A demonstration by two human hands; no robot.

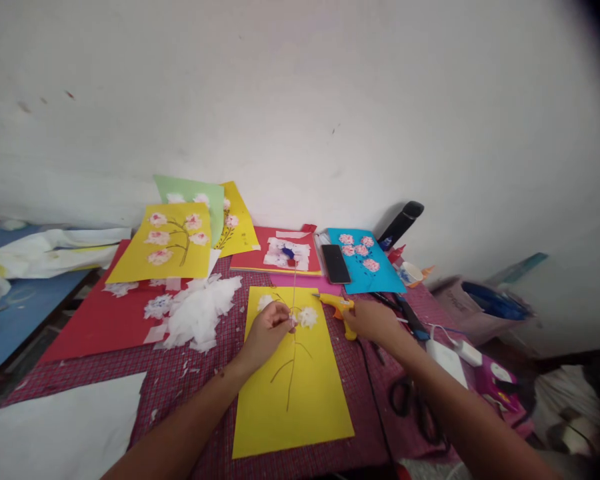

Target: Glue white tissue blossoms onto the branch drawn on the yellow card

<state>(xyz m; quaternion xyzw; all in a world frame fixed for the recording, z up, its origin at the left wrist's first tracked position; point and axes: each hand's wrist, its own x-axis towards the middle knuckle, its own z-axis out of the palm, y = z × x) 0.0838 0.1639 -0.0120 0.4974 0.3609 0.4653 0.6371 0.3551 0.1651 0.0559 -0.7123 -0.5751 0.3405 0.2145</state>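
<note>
My left hand (271, 327) is closed in a pinch on a small white-and-pink tissue flower (293, 323), over the yellow sheet (300, 420). Brown branch lines run down that sheet. White tissue flowers lie near its top, one (308, 317) right of my fingertips and another (265, 303) partly behind my left hand. My right hand (375, 321) grips a yellow hot glue gun (330, 300) by its handle at the sheet's right edge. Its nozzle points left, apart from the pinched flower. A thin upright line (295, 287) rises above my left fingertips; I cannot tell what it is.
White tissue pieces (200, 313) are heaped left on red card (95, 327). Finished flower pictures (130, 257) lean behind. A paint-stained paper (300, 255), black phone (336, 265) and blue flower sheet (380, 280) lie beyond. Scissors (400, 398), a cord (373, 387) and white adapter (445, 360) are right.
</note>
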